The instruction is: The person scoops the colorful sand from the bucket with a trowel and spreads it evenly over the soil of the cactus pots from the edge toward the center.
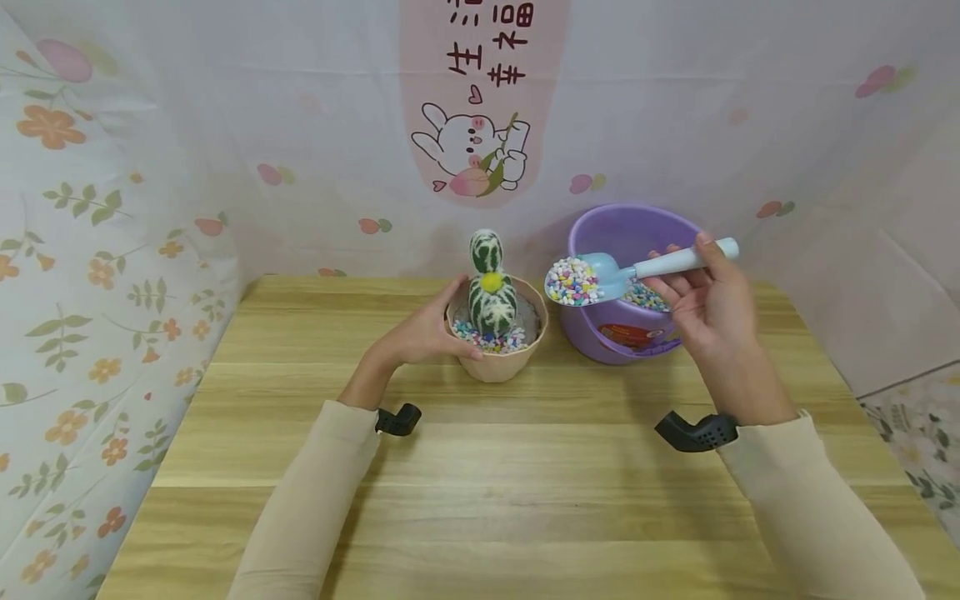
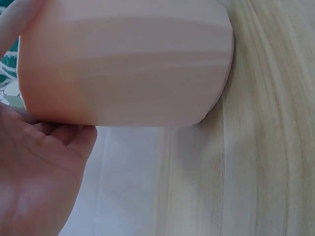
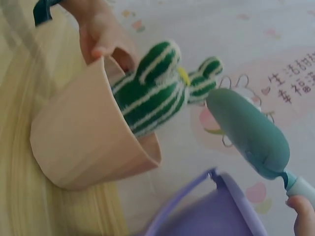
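Observation:
My right hand (image 1: 716, 308) grips the pale handle of a light blue scoop (image 1: 618, 277), which is heaped with small multicoloured pebbles (image 1: 573, 281). The scoop is held over the left rim of a purple bucket (image 1: 611, 340), with more pebbles in its bottom. My left hand (image 1: 427, 332) holds the rim of a peach flowerpot (image 1: 497, 367), thumb on the near side and fingers round the left. A green cactus (image 1: 493, 308) with white stripes and a yellow flower stands in the pot. Pebbles cover the front part of the soil. In the right wrist view the scoop's underside (image 3: 251, 130) shows.
The pot and bucket stand side by side at the back of the wooden table (image 1: 495, 492). Behind them hangs a white cloth (image 1: 322, 125) with a rabbit print, and a flowered cloth (image 1: 90, 333) covers the left side. The bucket's handle (image 3: 182, 196) hangs down in front.

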### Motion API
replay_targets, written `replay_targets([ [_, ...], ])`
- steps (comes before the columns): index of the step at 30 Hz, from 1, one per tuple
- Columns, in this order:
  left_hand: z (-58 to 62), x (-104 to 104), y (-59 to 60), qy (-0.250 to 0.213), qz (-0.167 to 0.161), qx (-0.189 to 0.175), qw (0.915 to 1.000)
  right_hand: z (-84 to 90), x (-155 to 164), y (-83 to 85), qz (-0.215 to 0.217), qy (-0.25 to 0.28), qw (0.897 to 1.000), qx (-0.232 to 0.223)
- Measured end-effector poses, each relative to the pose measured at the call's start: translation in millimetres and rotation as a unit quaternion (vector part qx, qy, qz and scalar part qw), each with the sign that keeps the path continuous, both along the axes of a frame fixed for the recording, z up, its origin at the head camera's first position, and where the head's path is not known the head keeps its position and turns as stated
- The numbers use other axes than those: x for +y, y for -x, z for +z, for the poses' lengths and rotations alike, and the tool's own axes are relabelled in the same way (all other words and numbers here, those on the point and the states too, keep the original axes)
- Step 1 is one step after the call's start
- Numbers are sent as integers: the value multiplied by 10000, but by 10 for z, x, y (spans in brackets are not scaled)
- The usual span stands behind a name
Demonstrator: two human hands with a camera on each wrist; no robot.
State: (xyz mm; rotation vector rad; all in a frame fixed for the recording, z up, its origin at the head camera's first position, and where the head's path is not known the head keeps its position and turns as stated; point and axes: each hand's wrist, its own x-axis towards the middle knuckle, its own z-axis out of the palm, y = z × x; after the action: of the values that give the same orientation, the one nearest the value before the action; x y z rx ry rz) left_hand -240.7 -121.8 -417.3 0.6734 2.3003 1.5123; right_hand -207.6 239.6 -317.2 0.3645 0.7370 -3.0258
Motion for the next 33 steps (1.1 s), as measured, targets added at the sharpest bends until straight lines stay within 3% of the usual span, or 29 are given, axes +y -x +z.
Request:
replay_targets([
  [16, 32, -68, -51, 96, -152, 74, 9998, -170, -220, -242, -260, 132, 9996, 28],
  [33, 30, -153, -151, 261, -224, 188, 9992, -232, -459, -317, -387, -641, 9960, 488],
])
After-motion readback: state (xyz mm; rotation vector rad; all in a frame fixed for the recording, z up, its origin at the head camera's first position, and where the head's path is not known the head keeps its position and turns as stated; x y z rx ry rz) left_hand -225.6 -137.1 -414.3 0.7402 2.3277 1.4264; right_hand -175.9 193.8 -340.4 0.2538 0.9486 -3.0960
